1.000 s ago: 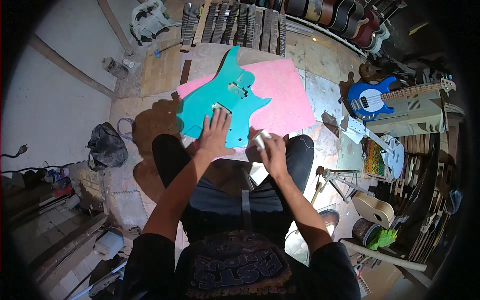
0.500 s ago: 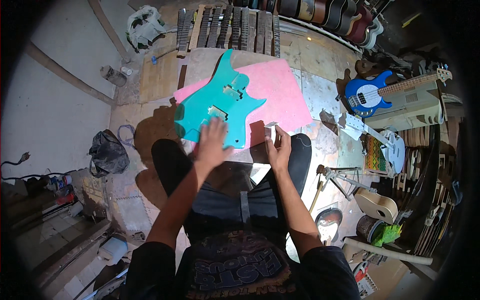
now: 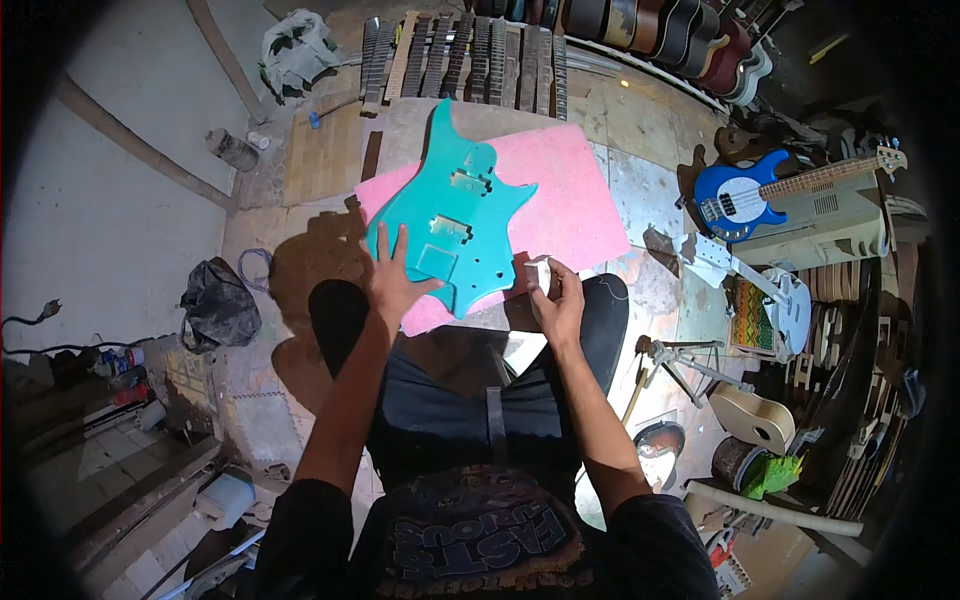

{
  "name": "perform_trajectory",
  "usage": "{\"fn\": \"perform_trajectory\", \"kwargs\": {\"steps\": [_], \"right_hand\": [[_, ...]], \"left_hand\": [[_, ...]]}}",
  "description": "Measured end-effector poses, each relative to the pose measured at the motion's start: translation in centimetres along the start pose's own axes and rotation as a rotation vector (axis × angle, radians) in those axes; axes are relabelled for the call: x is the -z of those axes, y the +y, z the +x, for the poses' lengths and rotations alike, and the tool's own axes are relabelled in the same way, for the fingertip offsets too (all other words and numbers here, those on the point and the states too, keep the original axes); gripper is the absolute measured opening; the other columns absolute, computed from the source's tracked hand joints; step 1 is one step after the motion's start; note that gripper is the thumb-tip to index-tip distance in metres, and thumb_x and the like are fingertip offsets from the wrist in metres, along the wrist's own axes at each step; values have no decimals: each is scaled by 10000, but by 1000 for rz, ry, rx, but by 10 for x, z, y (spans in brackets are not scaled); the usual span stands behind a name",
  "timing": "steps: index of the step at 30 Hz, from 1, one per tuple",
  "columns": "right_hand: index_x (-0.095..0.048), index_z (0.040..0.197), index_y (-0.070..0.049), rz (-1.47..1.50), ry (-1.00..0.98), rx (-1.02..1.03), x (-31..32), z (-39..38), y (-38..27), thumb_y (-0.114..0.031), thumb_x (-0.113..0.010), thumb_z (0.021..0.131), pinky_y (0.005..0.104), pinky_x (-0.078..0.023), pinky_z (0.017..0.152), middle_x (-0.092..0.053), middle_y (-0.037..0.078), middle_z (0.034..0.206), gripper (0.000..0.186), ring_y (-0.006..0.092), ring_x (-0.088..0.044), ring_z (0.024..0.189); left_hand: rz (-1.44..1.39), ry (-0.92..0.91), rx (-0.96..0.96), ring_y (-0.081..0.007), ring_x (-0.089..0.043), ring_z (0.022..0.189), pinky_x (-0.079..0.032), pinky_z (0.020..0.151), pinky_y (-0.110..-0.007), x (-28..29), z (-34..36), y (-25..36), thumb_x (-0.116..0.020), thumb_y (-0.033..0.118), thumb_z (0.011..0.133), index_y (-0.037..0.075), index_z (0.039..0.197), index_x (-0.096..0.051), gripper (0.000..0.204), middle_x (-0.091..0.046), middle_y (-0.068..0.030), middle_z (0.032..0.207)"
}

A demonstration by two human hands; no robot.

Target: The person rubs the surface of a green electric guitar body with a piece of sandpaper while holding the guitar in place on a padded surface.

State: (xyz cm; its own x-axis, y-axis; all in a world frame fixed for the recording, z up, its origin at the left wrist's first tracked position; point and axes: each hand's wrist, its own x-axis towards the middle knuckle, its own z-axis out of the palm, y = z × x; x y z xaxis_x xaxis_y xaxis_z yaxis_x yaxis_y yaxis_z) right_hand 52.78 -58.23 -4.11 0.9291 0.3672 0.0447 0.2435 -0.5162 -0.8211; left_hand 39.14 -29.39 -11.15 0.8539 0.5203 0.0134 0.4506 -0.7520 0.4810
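A teal electric guitar body (image 3: 485,240) lies on a pink sheet (image 3: 575,200) in front of me, its long horn pointing away. Cut-outs for pickups and a few holes show in its face. My left hand (image 3: 396,275) rests with fingers spread on the body's lower left edge. In my right hand (image 3: 562,308), just right of the body's near end, is a small pale block (image 3: 538,272), gripped between thumb and fingers. The block is apart from the face of the body; what it is made of I cannot tell.
Beyond the sheet lies a row of guitar necks (image 3: 465,60). Several guitar bodies (image 3: 680,45) stand at the far right. To the right are a blue bass guitar (image 3: 740,195), a metal stand (image 3: 680,360) and an acoustic guitar body (image 3: 750,410). A black bag (image 3: 220,305) sits left.
The guitar body has turned slightly and shifted right and nearer. My left hand has moved left to its edge. The right hand keeps the block, now tilted differently.
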Motion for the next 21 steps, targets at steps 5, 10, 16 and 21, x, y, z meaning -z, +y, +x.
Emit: {"fn": "perform_trajectory", "kwargs": {"steps": [5,10,16,21], "right_hand": [[-645,1332,-58,-204,-85,104,-2,10,4,-27,-810,795,423,-505,1019,-623,195,1248,563,351,-609,1182],[-626,1178,34,347,-169,-385,-23,7,-13,-279,-672,976,340,-507,618,-614,92,899,376,185,-612,726],[-704,1221,-106,-42,-452,-101,-44,-32,-39,-81,-723,797,477,-518,832,-637,200,1172,425,386,-619,1049],[-702,1175,-92,-362,-83,309,-32,17,-9,-112,-727,891,484,-527,790,-658,231,1123,287,406,-637,971]], "left_hand": [[172,-207,175,-532,-53,1558,-144,1198,-742,15,10,64,-966,595,499,206,1673,-199,1455,-61,-209,1731],[207,-316,22,-509,9,1579,-82,1165,-797,11,29,66,-983,579,452,285,1680,-187,1493,-16,-190,1747],[192,-347,24,-509,94,1579,-32,1139,-828,15,30,57,-991,550,436,348,1676,-191,1489,51,-193,1752],[192,-388,31,-508,101,1579,-36,1146,-821,18,33,69,-990,554,455,357,1674,-198,1467,61,-195,1750]]}}
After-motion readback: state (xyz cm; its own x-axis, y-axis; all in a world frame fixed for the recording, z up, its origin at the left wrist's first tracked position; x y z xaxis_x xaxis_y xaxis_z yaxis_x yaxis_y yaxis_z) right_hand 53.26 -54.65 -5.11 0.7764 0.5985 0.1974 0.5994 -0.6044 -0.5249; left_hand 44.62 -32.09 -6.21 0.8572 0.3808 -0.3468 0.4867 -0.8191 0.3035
